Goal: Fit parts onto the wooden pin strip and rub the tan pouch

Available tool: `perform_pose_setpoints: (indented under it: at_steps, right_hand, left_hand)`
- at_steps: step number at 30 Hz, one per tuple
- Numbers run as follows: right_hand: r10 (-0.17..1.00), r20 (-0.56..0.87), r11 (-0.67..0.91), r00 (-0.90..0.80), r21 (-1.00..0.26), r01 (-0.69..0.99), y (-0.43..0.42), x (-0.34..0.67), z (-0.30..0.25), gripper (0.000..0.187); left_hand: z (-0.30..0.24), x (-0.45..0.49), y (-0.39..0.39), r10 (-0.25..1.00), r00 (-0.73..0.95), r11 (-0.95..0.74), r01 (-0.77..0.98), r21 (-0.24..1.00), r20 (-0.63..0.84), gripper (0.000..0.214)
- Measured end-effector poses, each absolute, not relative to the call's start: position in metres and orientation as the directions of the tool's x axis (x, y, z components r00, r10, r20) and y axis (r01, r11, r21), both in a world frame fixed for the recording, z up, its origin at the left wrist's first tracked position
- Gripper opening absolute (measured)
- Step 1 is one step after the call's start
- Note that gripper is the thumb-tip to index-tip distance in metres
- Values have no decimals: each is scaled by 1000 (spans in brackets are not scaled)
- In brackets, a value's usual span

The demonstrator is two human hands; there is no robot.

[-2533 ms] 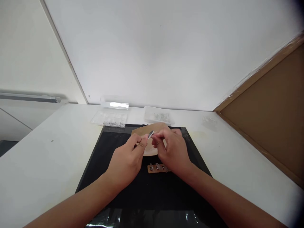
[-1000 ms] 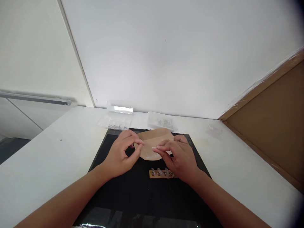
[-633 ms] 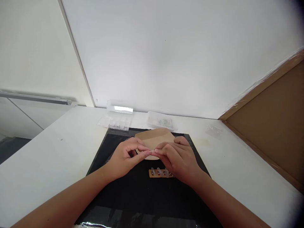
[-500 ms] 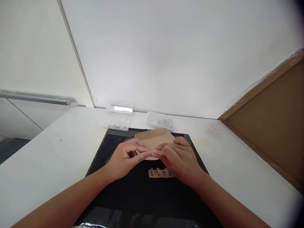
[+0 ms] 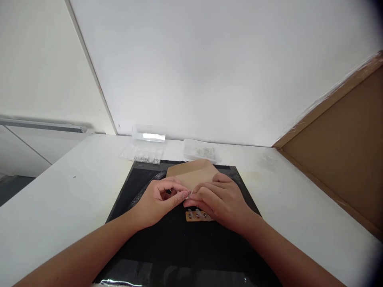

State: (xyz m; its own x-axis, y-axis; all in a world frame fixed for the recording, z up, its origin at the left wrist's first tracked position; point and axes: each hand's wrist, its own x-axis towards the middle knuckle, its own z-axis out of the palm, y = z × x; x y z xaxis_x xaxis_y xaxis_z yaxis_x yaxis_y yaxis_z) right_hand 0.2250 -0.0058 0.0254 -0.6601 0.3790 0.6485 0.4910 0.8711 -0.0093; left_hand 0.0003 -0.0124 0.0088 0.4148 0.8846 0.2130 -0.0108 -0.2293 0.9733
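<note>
My left hand (image 5: pixel 166 199) is closed in a pinch, thumb against fingers, on a small clear piece (image 5: pixel 189 194) too small to name. From the other side my right hand (image 5: pixel 221 199) meets it, its fingers closed on the same piece. Just below the right fingers lies a short tan strip (image 5: pixel 194 218) carrying several round metallic pieces and small clear upright tabs. Its right end is hidden under my right hand. Behind both hands sits a brown paper or card sheet (image 5: pixel 191 171), partly covered by the fingers.
A black mat (image 5: pixel 179 251) lies on the white table (image 5: pixel 74 203). Toward the wall stand an open clear compartment box (image 5: pixel 142 151) and a shallow clear tray (image 5: pixel 200 150) with small pieces. A clear packet (image 5: pixel 267 160) lies at the right. A brown-framed panel (image 5: pixel 335 135) edges the right side.
My right fingertips have shifted slightly left and down at the pinch, and my right hand covers more of the strip. The whole view has moved a little.
</note>
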Motion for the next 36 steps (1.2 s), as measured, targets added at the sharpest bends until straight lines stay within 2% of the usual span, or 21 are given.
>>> perform_pose_setpoints:
  at_steps: [4, 7, 16, 19, 21, 25, 29, 36]
  right_hand:
    - [399, 657, 856, -639, -18, 516, -5, 225, 23, 27]
    - [413, 699, 838, -584, -41, 543, -4, 224, 21, 23]
    - [519, 649, 832, -557, -232, 504, -4, 224, 20, 25]
    - [539, 619, 828, -572, -262, 496, -2, 233, 28, 22]
    - [569, 604, 808, -558, -286, 515, 0, 245, 32, 24]
    - [699, 493, 711, -518, -407, 573, -3, 274, 27, 24]
    - [755, 408, 655, -513, -499, 567, -14, 290, 11, 23]
    - [737, 361, 673, -571, -469, 572, -24, 295, 8, 25]
  left_hand:
    - [10, 3, -15, 876, 446, -207, -1, 978, 186, 18]
    - [12, 3, -16, 873, 450, -211, -1, 978, 189, 19]
    - [10, 2, -16, 881, 440, -235, 79, 969, 177, 24]
    - [7, 0, -16, 885, 432, -262, 149, 954, 175, 26]
    - [5, -2, -14, 877, 430, -331, 217, 918, 215, 25]
    - [-3, -5, -9, 786, 473, -565, 290, 772, 398, 18]
    - [-10, -6, -6, 705, 496, -693, 333, 639, 506, 27]
    - [-7, -8, -10, 645, 555, -758, 381, 529, 525, 45]
